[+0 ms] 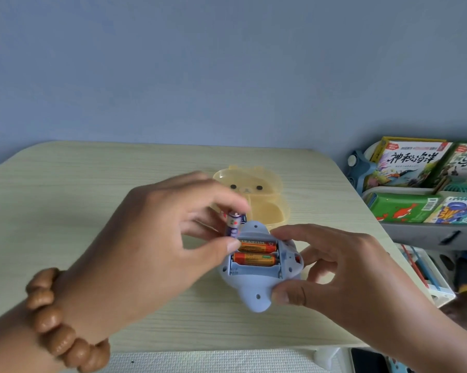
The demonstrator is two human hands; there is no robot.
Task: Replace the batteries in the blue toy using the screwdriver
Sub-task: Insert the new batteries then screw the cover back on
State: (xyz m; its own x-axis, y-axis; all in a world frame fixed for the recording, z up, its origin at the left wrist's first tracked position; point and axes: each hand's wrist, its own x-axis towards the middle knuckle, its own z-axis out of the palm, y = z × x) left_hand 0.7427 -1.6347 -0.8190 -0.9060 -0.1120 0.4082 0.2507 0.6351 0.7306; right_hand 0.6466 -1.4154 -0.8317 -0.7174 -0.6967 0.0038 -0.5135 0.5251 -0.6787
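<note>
The blue toy (256, 289) lies upside down on the table with its battery compartment uncovered. Two orange batteries (255, 259) lie side by side inside it. My left hand (157, 238) pinches a purple-and-white battery (44, 224), nearly upright, just above the compartment's left end. My right hand (342, 275) grips the toy's right side, thumb on the near lobe and fingers at the far edge. No screwdriver or compartment cover is in view.
A yellow bear-face box (267, 208) stands open just behind the toy. The light wooden table (65, 211) ends at the right beside a rack of children's books (415, 184). A beaded bracelet (63, 327) circles my left wrist.
</note>
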